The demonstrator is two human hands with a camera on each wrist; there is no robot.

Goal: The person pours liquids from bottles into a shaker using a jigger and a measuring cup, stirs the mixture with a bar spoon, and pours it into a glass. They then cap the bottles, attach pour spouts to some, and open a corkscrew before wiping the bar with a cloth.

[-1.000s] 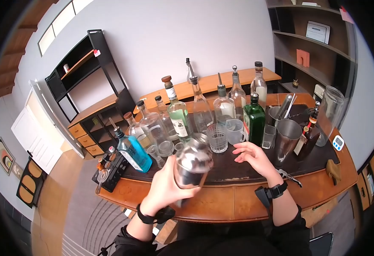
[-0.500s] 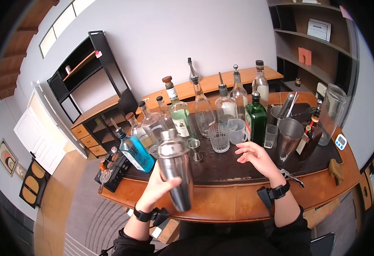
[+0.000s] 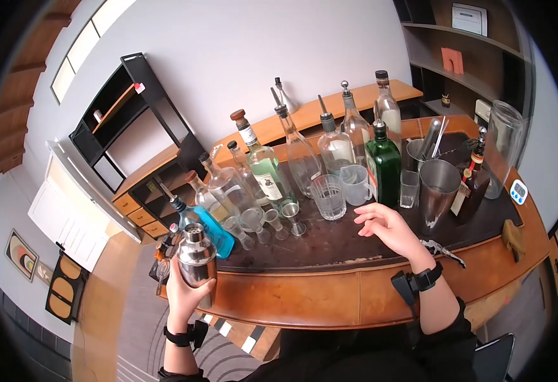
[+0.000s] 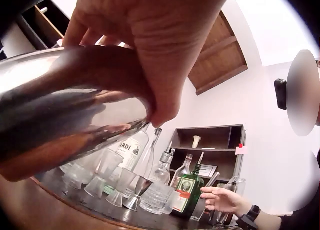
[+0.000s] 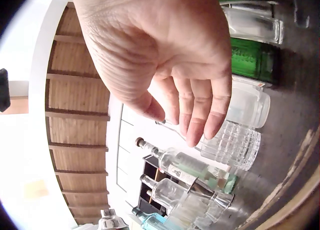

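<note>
My left hand [image 3: 182, 294] grips a steel cocktail shaker [image 3: 197, 260] around its body, with the thumb across the front. The shaker stands nearly upright at the table's left front edge, beside a blue bottle [image 3: 210, 230]; small dark holes show in its top. In the left wrist view the shaker's polished body [image 4: 70, 109] fills the left side. My right hand [image 3: 390, 230] hovers over the dark table mat with fingers loosely bent and nothing in them. Nearest to it are a cut-glass tumbler [image 3: 329, 198], a clear plastic jug [image 3: 357, 184] and a green bottle [image 3: 384, 167].
Several clear bottles [image 3: 301, 156] line the back of the table. A steel jigger [image 3: 294, 219] and small glasses stand left of the tumbler. At right are a steel mixing tin [image 3: 437, 191], a dark bottle [image 3: 470, 184], a tall glass [image 3: 503, 146] and a white timer [image 3: 518, 191].
My left hand has carried the shaker from the table's middle to its left front edge, bringing it from tilted to nearly upright. My right hand keeps about the same place and pose.
</note>
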